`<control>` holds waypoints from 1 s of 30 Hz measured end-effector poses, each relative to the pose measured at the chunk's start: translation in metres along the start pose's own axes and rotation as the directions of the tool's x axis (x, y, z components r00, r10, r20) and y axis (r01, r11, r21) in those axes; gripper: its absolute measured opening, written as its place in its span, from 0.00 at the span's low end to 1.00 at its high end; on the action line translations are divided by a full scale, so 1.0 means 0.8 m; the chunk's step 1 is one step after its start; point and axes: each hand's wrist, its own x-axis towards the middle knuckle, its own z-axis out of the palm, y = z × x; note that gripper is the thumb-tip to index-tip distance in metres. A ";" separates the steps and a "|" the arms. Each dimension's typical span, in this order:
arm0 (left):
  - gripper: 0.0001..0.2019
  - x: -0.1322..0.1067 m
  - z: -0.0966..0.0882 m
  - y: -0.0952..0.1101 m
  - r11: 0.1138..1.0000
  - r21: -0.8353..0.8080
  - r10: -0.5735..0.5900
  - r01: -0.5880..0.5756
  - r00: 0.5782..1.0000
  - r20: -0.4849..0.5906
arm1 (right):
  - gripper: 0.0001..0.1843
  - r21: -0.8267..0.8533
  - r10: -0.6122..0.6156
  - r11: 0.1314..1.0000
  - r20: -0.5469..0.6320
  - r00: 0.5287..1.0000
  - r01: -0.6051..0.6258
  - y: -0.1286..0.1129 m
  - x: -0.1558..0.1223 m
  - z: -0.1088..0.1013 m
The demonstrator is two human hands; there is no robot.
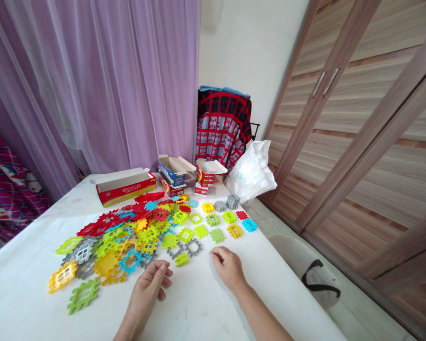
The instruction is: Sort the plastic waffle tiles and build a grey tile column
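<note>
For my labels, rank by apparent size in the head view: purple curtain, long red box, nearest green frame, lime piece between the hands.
1. Purple curtain
2. Long red box
3. Green frame
4. Lime piece

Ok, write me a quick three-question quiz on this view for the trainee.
1. Which hand is nearer the jumbled heap of interlocking plastic tiles?
2. True or false: in the picture, the white plastic bag is right of the long red-and-yellow box.
3. The small piece between the left hand and right hand is: a) red, b) lime green, c) grey?

Key: 1. Left. 2. True. 3. b.
</note>
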 end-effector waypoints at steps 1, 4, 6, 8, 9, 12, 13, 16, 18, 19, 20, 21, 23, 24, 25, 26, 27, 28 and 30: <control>0.29 0.000 -0.001 -0.002 1.000 -0.002 0.029 -0.029 1.000 -0.012 | 0.12 -0.018 -0.014 1.000 0.002 1.000 0.014 0.000 -0.001 0.000; 0.28 -0.001 -0.002 -0.008 0.995 0.012 0.099 -0.098 0.995 -0.026 | 0.13 -0.080 -0.038 0.996 0.021 0.999 0.040 0.000 -0.004 0.001; 0.27 -0.002 -0.001 -0.011 0.991 0.039 0.126 -0.126 0.992 -0.012 | 0.13 -0.110 -0.036 0.993 0.026 0.999 0.039 -0.001 -0.005 0.001; 0.26 -0.004 0.001 -0.014 0.989 0.060 0.138 -0.138 0.990 0.003 | 0.12 -0.128 -0.035 0.991 0.026 0.999 0.038 -0.001 -0.005 0.000; 0.25 -0.006 0.002 -0.015 0.988 0.066 0.142 -0.142 0.990 0.009 | 0.12 -0.133 -0.040 0.990 0.027 0.999 0.043 0.000 -0.006 0.000; 0.23 -0.011 0.002 -0.017 0.986 0.077 0.148 -0.149 0.989 0.010 | 0.13 -0.143 -0.054 0.988 0.017 0.998 0.056 0.001 -0.010 0.000; 0.22 -0.012 0.002 -0.018 0.985 0.081 0.151 -0.151 0.989 0.007 | 0.13 -0.147 -0.053 0.988 0.014 0.998 0.055 0.002 -0.012 0.000; 0.22 -0.016 -0.004 -0.022 0.984 0.093 0.152 -0.149 0.988 -0.021 | 0.14 -0.158 -0.025 0.987 0.024 0.999 0.029 0.005 -0.018 0.002; 0.23 -0.018 -0.009 -0.024 0.984 0.101 0.150 -0.145 0.988 -0.046 | 0.15 -0.158 -0.001 0.987 0.048 0.999 0.009 0.007 -0.021 0.004; 0.24 -0.018 -0.012 -0.026 0.984 0.104 0.151 -0.144 0.987 -0.058 | 0.15 -0.159 0.008 0.987 0.061 0.998 0.002 0.008 -0.021 0.004; 0.24 -0.019 -0.014 -0.026 0.984 0.108 0.152 -0.144 0.986 -0.068 | 0.15 -0.162 0.012 0.987 0.072 0.997 0.000 0.008 -0.022 0.005; 0.24 -0.020 -0.017 -0.027 0.983 0.113 0.155 -0.146 0.985 -0.076 | 0.16 -0.167 0.012 0.986 0.081 0.997 0.002 0.008 -0.022 0.004; 0.23 -0.022 -0.021 -0.028 0.981 0.126 0.161 -0.150 0.983 -0.083 | 0.16 -0.176 0.005 0.984 0.102 0.995 0.013 0.008 -0.023 0.003; 0.23 -0.022 -0.023 -0.028 0.979 0.135 0.165 -0.153 0.983 -0.083 | 0.16 -0.182 0.003 0.983 0.111 0.994 0.018 0.008 -0.023 0.003; 0.23 -0.023 -0.024 -0.029 0.977 0.146 0.170 -0.158 0.982 -0.081 | 0.16 -0.186 -0.001 0.982 0.121 0.993 0.024 0.009 -0.023 0.002; 0.22 -0.023 -0.025 -0.030 0.974 0.159 0.176 -0.162 0.981 -0.078 | 0.16 -0.189 -0.007 0.981 0.131 0.991 0.031 0.009 -0.023 0.001; 0.22 -0.023 -0.025 -0.030 0.970 0.175 0.183 -0.168 0.980 -0.075 | 0.15 -0.192 -0.013 0.981 0.139 0.990 0.040 0.009 -0.023 0.001; 0.21 -0.024 -0.025 -0.031 0.965 0.194 0.190 -0.174 0.979 -0.071 | 0.15 -0.193 -0.020 0.980 0.147 0.989 0.049 0.010 -0.024 0.001; 0.20 -0.024 -0.025 -0.034 0.951 0.243 0.210 -0.189 0.976 -0.062 | 0.15 -0.195 -0.035 0.979 0.165 0.986 0.067 0.012 -0.024 0.001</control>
